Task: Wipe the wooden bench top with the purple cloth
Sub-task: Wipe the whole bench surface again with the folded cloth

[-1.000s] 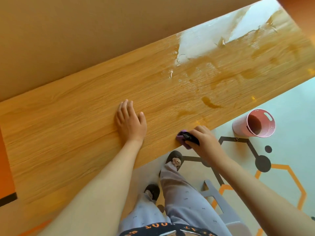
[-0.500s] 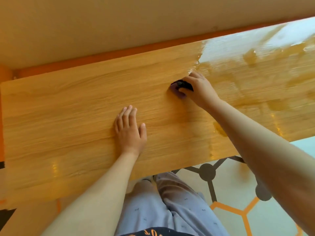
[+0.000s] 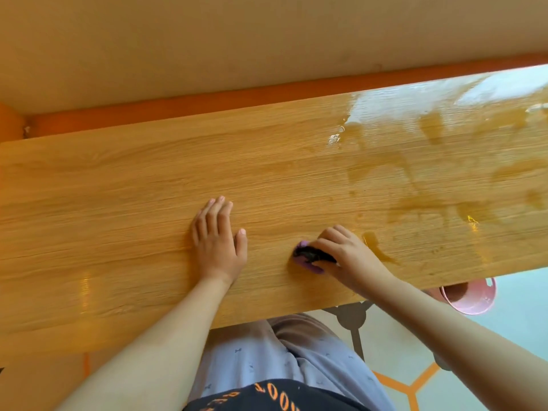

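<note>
Right hand (image 3: 345,256) brought back from far side of bench top (image 3: 118,203) toward near edge since half a second ago. One purple cloth (image 3: 311,261) — small, bunched, dark on top — clamped under curled fingers, pressed on wood. Left hand (image 3: 218,241) laid flat, fingers extended, nothing held. One pink bucket (image 3: 471,301) seen below edge — wet streaks at right.

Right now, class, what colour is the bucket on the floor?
Pink; the bucket shows in the head view, partly hidden behind the bench edge.

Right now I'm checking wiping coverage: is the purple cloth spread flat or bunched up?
Bunched up. The purple cloth is a small wad under the right hand, only edges showing past the fingers, pressed on the bench top.
</note>
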Action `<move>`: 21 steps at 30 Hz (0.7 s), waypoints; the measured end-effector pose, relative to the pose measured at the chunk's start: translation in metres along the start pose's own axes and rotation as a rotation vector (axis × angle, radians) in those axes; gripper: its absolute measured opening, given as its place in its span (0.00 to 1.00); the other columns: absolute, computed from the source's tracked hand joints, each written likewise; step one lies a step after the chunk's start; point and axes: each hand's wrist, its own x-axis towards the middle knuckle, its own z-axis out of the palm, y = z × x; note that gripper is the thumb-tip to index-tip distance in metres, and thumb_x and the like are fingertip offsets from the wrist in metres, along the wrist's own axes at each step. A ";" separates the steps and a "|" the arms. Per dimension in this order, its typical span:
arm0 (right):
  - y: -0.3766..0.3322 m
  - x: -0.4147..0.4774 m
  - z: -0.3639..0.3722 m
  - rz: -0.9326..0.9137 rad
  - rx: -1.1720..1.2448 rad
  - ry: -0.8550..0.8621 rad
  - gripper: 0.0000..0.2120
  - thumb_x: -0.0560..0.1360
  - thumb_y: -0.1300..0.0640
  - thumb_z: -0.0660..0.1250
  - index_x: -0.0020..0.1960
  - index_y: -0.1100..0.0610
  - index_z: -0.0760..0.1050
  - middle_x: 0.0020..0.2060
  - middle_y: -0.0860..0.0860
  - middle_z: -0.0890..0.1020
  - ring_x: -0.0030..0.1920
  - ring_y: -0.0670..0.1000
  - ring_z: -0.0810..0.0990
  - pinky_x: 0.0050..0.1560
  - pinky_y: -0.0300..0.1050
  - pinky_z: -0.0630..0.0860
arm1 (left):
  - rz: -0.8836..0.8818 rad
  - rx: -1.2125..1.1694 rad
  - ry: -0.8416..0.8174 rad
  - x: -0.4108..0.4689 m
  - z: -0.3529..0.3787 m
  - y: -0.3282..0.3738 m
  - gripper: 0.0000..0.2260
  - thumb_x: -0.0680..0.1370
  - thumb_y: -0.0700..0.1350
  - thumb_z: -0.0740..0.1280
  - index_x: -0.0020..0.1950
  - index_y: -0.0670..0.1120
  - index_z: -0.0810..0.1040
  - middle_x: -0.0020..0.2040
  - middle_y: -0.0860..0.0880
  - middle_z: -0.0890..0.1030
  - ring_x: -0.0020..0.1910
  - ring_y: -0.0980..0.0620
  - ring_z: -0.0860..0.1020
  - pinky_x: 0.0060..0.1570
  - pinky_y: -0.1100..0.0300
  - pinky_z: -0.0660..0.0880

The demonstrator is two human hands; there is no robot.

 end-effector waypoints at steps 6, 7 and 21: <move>0.020 0.061 -0.013 -0.003 -0.067 0.110 0.13 0.72 0.52 0.66 0.53 0.57 0.79 0.44 0.53 0.78 0.46 0.57 0.75 0.44 0.51 0.71 | -0.013 -0.002 -0.016 0.001 0.000 0.000 0.25 0.75 0.50 0.59 0.70 0.43 0.68 0.71 0.44 0.69 0.72 0.44 0.63 0.72 0.45 0.57; 0.023 0.082 -0.017 0.032 -0.064 0.154 0.13 0.71 0.54 0.68 0.53 0.58 0.79 0.44 0.54 0.78 0.47 0.58 0.75 0.45 0.52 0.71 | -0.019 -0.004 -0.018 0.001 0.001 0.000 0.25 0.75 0.50 0.59 0.70 0.43 0.68 0.71 0.44 0.69 0.72 0.44 0.63 0.72 0.45 0.57; 0.035 0.136 -0.036 0.138 0.019 0.267 0.11 0.72 0.58 0.69 0.54 0.58 0.79 0.45 0.55 0.78 0.49 0.58 0.74 0.50 0.52 0.69 | -0.035 0.019 -0.052 0.002 0.000 0.000 0.25 0.75 0.51 0.57 0.71 0.43 0.68 0.72 0.44 0.69 0.73 0.44 0.62 0.72 0.46 0.55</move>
